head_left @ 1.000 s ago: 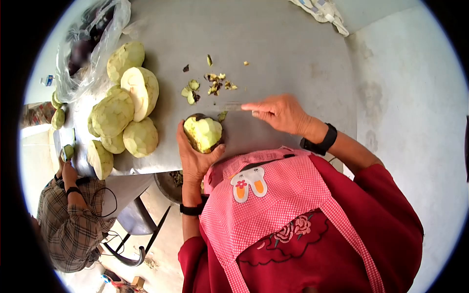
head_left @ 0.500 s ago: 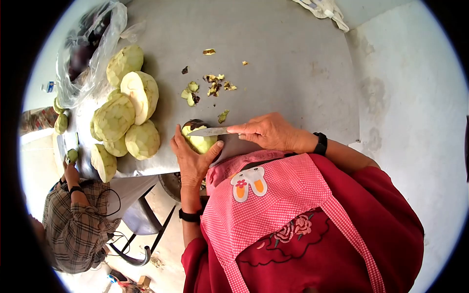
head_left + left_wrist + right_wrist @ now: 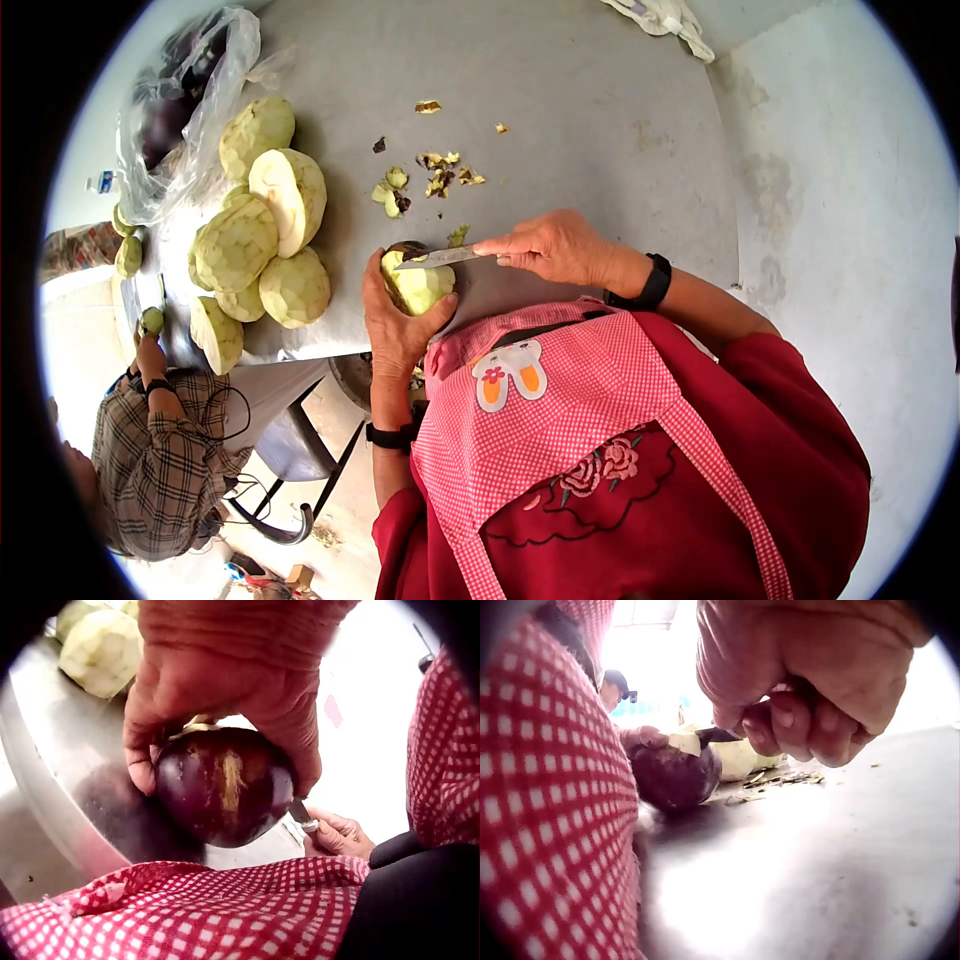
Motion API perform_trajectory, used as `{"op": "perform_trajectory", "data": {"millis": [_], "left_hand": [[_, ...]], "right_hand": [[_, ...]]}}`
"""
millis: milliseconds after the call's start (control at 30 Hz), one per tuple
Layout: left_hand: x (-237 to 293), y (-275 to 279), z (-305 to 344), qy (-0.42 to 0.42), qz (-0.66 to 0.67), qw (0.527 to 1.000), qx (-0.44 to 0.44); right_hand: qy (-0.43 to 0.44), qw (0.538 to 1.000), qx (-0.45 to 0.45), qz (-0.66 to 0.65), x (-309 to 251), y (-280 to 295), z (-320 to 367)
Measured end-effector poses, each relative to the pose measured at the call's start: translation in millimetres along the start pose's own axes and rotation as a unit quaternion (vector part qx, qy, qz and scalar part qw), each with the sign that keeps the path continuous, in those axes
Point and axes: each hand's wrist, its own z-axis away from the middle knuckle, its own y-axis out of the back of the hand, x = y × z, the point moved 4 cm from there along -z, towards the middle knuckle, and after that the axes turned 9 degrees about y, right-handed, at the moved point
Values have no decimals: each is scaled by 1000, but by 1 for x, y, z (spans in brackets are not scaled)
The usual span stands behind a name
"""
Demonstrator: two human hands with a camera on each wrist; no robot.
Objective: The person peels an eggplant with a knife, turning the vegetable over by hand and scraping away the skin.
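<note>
My left hand point(image 3: 398, 325) grips a round purple eggplant point(image 3: 225, 791) at the table's near edge, thumb on one side and fingers on the other. The eggplant's top is peeled to pale green flesh, while dark skin still covers its underside, marked by a brownish scar in the left wrist view. In my right hand point(image 3: 562, 248) is a small knife point(image 3: 440, 257), its handle tucked in the curled fingers. The blade lies across the peeled top in the head view, and in the right wrist view it meets the pale flesh beside the dark skin.
Several peeled eggplants point(image 3: 236, 240) are heaped left of my left hand. Behind them lies a plastic bag point(image 3: 215, 85) of unpeeled ones. Peel scraps point(image 3: 440, 175) are scattered on the grey table point(image 3: 590, 120). Another person in a plaid shirt point(image 3: 165, 470) works at the far left, near a chair point(image 3: 290, 445).
The right hand has brought the knife from over the table leftward onto the eggplant's peeled top. A piece of peel now lies farther back on the table. The left hand keeps its grip.
</note>
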Motion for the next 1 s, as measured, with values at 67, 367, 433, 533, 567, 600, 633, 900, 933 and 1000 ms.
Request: {"op": "perform_trajectory", "data": {"millis": [67,367,433,533,567,600,633,900,933,1000], "left_hand": [[-2,0,-1,-11,-3,1000,-1],[-8,1,1,2,-37,999,11],[-8,1,1,-1,-15,1000,5],[-7,0,-1,-11,-18,1000,9],[-6,1,-1,-13,-18,1000,11],[-4,2,0,-16,-26,999,9],[-2,4,0,-20,-34,999,9],[-4,6,-1,-1,49,999,0],[-6,7,-1,34,114,993,-13],[-6,4,0,50,225,973,-13]], "right_hand": [[-7,1000,-2,-6,-2,2,-1],[-2,997,-14,-80,-5,-2,-3],[-6,996,-23,-89,1,-4,-5],[-18,998,-36,-54,8,-5,-6],[1,999,-28,-19,7,-2,-6],[19,1000,-18,16,6,0,-4],[20,1000,-16,17,18,-3,1],[-31,994,67,-85,6,14,-5],[-31,993,67,-89,4,12,-5],[-53,991,43,-115,2,8,-1]]}}
